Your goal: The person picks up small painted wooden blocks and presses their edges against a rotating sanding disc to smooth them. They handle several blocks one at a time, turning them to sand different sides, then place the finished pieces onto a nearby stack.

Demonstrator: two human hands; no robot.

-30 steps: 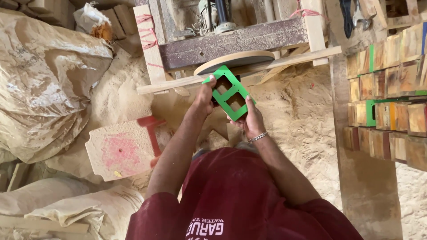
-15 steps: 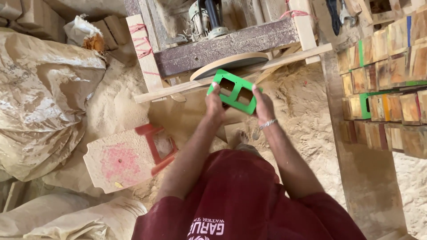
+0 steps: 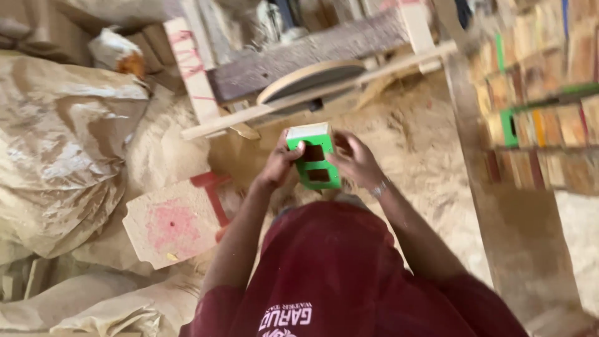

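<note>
The left hand (image 3: 282, 163) and right hand (image 3: 354, 159) are closed on opposite sides of a green wooden block with two square holes (image 3: 314, 161), holding it up between them in front of the person's red shirt (image 3: 340, 268). Just beyond the block lies a round wooden disc (image 3: 310, 77) on a plank frame (image 3: 324, 43), with sawdust-covered floor (image 3: 424, 143) around; to the block's left lies a pink-stained board (image 3: 171, 223), and further left a crumpled brown sack (image 3: 59, 150)
</note>
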